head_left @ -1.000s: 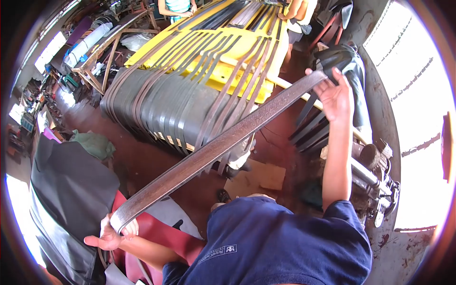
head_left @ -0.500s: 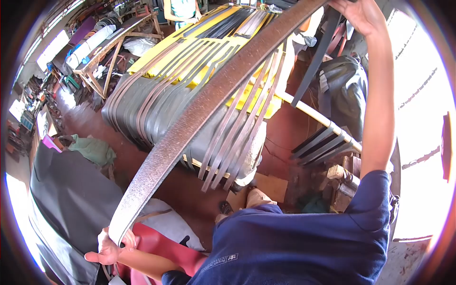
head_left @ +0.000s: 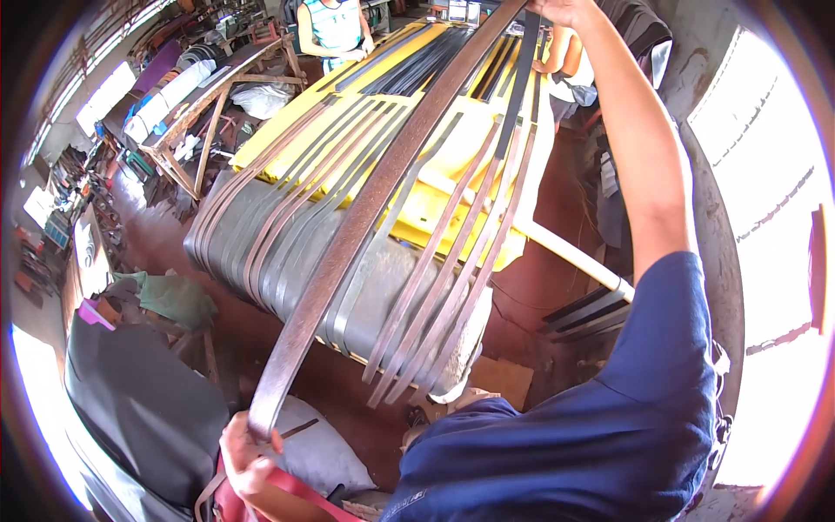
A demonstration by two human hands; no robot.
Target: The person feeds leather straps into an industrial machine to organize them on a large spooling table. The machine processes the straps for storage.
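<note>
While a dark sheet (head_left: pixel 139 391) drapes at far left, the left hand (head_left: pixel 246 448) clenches its grip on the lower end of a brown strap (head_left: pixel 348 239) | the strap slants above a yellow-covered surface (head_left: pixel 511 254) lined with narrow strips (head_left: pixel 431 261) | the right hand (head_left: pixel 557 9), partly cropped at top, grasps its upper end.
</note>
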